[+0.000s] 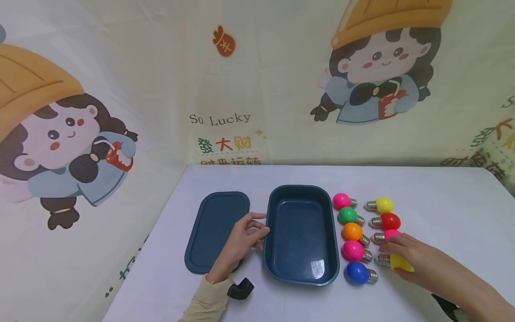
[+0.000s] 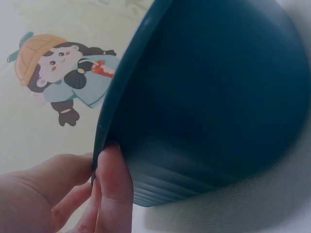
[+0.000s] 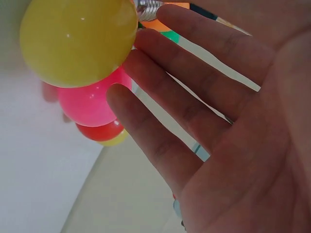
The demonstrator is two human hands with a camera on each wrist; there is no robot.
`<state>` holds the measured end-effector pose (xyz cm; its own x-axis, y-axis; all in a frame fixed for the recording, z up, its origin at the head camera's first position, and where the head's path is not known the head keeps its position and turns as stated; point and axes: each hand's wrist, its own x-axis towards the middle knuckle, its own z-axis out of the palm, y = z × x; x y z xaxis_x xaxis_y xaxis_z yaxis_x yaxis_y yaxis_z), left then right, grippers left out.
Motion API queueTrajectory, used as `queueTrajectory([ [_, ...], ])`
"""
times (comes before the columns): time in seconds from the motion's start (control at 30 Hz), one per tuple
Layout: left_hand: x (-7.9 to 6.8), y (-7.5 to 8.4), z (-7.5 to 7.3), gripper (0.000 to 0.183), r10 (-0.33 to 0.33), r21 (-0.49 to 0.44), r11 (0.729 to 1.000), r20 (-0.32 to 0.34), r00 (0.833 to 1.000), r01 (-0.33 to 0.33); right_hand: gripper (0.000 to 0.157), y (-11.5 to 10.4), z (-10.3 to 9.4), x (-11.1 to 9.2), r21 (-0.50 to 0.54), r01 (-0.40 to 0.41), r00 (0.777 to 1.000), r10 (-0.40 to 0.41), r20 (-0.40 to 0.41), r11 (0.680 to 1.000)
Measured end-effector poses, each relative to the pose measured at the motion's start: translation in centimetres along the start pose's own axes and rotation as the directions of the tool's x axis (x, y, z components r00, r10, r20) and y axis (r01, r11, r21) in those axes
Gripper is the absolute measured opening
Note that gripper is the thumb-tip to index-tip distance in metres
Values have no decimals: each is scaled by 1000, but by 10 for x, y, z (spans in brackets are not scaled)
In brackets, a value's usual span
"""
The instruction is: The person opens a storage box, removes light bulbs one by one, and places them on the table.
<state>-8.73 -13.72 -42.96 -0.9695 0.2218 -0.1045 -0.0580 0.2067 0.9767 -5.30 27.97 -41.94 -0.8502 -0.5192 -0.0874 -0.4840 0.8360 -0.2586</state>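
My left hand (image 1: 250, 232) pinches the left rim of a dark blue rectangular box (image 1: 299, 232). In the left wrist view, fingers (image 2: 114, 189) lie on both sides of that rim. Over on the right, my right hand (image 1: 416, 257) hovers over a yellow light bulb (image 1: 399, 263), the nearest of the right column, and partly covers it. The right wrist view has its fingers (image 3: 146, 128) fairly straight, with their tips right at this yellow bulb (image 3: 77, 43). A pink bulb (image 1: 391, 235) lies just beyond, partly hidden by the fingers.
A dark blue lid (image 1: 213, 223) lies flat left of the box. Right of the box, bulbs form two columns; the left one runs from a pink bulb (image 1: 341, 201) to a blue bulb (image 1: 357, 273). A red bulb (image 1: 390, 221) and another yellow bulb (image 1: 385, 204) are farther back.
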Motion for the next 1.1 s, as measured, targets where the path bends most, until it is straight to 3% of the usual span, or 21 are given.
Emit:
queueTrajectory([
  [0.23,1,1,3,45,5,-4,1000,-8,1000,-5,44,-6,-8,3,16,-15,999,16,-52,1000],
  [0.53,3,0,6,39,24,-11,1000,-41,999,-24,47,-11,-20,12,44,-66,998,67,-9,997],
  [0.8,3,3,9,34,74,49,996,-104,992,-70,43,-26,-31,21,-8,22,985,-24,-173,1000],
  [1.0,4,7,12,31,126,86,990,-153,980,-113,50,-35,-38,30,-18,23,980,-26,-197,1000],
  [1.1,4,9,13,30,162,159,978,-180,970,-134,52,-40,-41,33,-31,25,976,-31,-216,999],
])
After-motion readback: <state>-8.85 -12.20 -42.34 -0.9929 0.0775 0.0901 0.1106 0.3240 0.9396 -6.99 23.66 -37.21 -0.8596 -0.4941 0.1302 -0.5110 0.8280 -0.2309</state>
